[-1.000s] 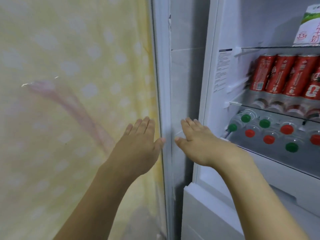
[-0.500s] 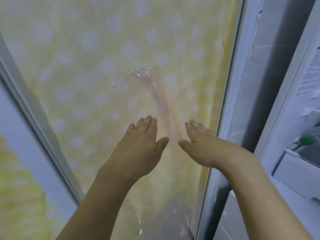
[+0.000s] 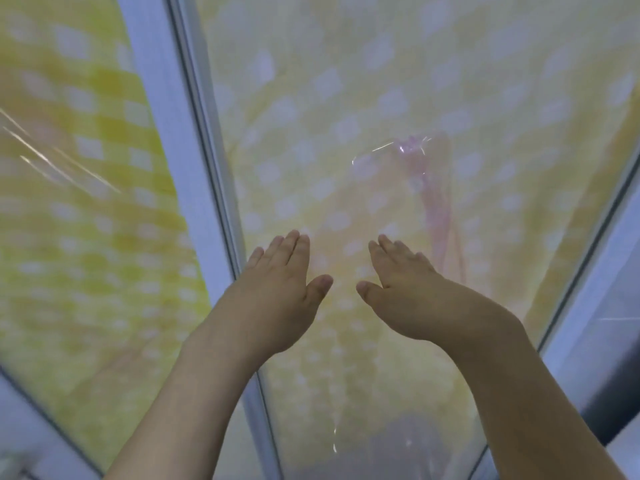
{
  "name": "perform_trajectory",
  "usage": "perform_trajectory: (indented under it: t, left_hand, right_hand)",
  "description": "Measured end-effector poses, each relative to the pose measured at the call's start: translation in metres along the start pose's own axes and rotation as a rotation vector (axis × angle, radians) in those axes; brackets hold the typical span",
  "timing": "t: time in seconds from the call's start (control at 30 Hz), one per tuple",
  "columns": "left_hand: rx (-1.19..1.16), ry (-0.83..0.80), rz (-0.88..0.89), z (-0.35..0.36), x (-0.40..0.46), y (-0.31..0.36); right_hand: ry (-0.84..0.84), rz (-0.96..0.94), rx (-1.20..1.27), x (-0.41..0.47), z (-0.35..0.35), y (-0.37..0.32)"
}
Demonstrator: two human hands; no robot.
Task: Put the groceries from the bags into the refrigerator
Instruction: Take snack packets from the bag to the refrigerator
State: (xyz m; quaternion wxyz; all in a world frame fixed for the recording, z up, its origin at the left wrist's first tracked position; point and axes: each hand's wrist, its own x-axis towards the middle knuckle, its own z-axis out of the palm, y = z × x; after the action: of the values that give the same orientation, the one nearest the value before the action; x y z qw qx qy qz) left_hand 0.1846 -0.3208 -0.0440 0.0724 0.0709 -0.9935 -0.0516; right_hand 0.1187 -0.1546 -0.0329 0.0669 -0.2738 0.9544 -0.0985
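Head view: left hand (image 3: 277,292) and right hand (image 3: 415,296), fingers straight, holding nothing, lie flat against the glossy refrigerator door (image 3: 381,98), whose panel mirrors yellow dotted cloth.

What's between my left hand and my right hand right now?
Nothing solid: in the head view, only the yellow dotted door panel shows in the gap between the left hand and right hand.

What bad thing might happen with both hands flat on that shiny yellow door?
1. The left hand lies near the pale grey-blue seam strip beside the glossy yellow dotted door panel; its fingers might get pinched if that seam closes.
2. The right hand also rests open on the panel, gripping nothing, so a hard push may let the panel slam.
3. Bare palms may smudge the reflective surface.
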Motion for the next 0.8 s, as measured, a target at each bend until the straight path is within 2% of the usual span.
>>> perform_trajectory:
  t: [0.37, 0.8]
  left_hand:
    - [-0.033, 0.053, -0.330, -0.016, -0.074, -0.069]
    - [0.009, 0.137, -0.766, -0.040, -0.205, -0.133]
  right_hand:
    - [-0.069, -0.331, 0.010, 0.014, 0.021, -0.083]
    - [-0.154, -0.748, -0.032, -0.003, 0.058, -0.225]
